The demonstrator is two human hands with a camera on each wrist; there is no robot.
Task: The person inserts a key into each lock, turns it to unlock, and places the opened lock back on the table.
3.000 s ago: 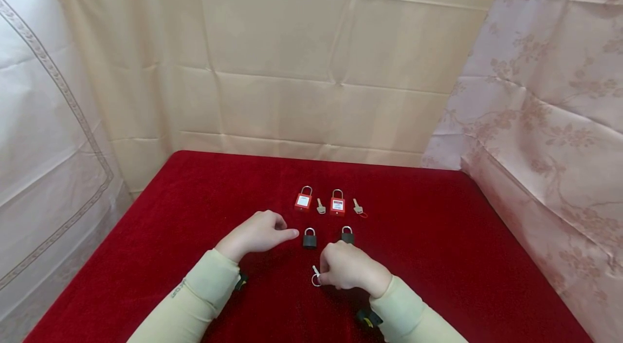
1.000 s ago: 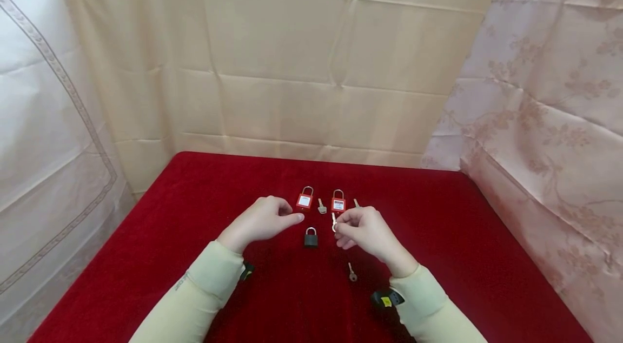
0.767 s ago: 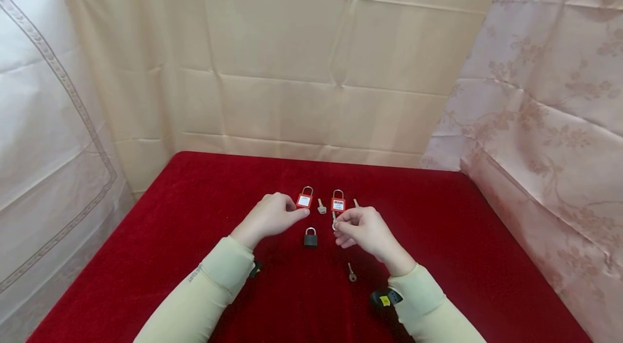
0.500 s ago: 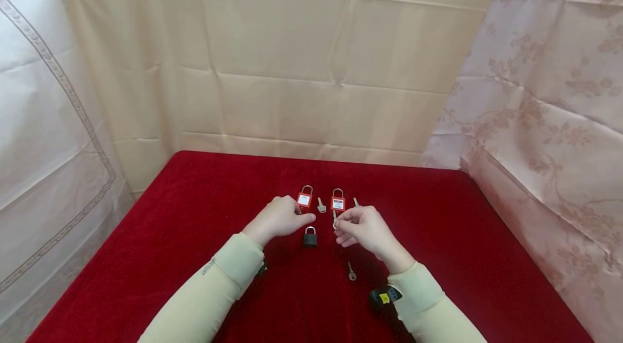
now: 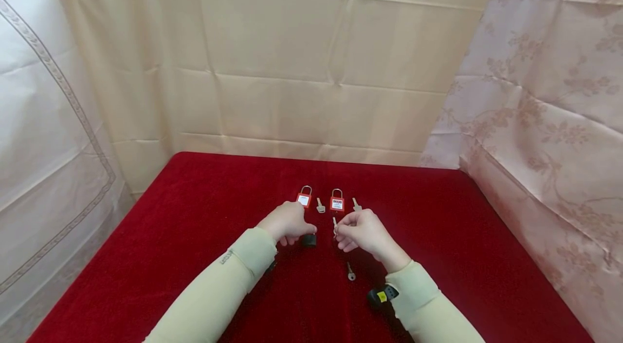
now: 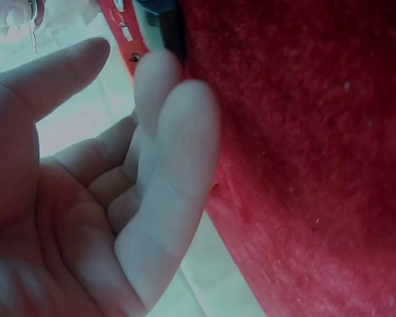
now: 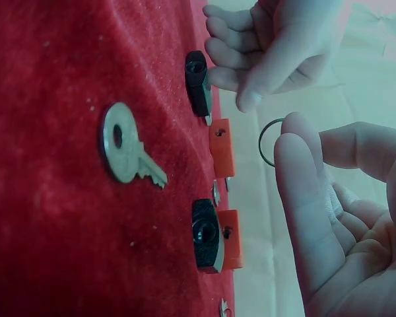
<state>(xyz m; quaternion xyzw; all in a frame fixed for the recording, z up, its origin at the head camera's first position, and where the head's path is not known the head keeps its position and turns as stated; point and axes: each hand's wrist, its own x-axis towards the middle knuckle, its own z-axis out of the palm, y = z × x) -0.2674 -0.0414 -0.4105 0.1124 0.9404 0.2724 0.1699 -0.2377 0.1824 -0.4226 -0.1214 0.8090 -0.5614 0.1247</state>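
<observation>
My left hand (image 5: 289, 221) reaches over the left black padlock (image 5: 309, 241), hiding its shackle in the head view. The left wrist view has its fingertips beside that padlock (image 6: 162, 30), thumb held apart; firm contact cannot be made out. Between thumb and index finger, my right hand (image 5: 362, 231) pinches a small key (image 5: 335, 222) with a metal ring (image 7: 267, 142), raised off the cloth. The right black padlock (image 7: 208, 234) is hidden behind this hand in the head view. A loose key (image 5: 351, 272) lies nearer me on the cloth.
Two red padlocks (image 5: 304, 200) with white labels lie farther back, a key (image 5: 320, 206) between them. Another key (image 5: 357, 205) lies right of the right-hand red padlock (image 5: 337, 203). Red cloth (image 5: 219, 186) covers the table; curtains (image 5: 272, 61) hang behind and on both sides.
My right hand has picked up the ringed key and carried it away from me, uncovering the loose key. Over the last second my left hand moved right and nearer me, to the left black padlock.
</observation>
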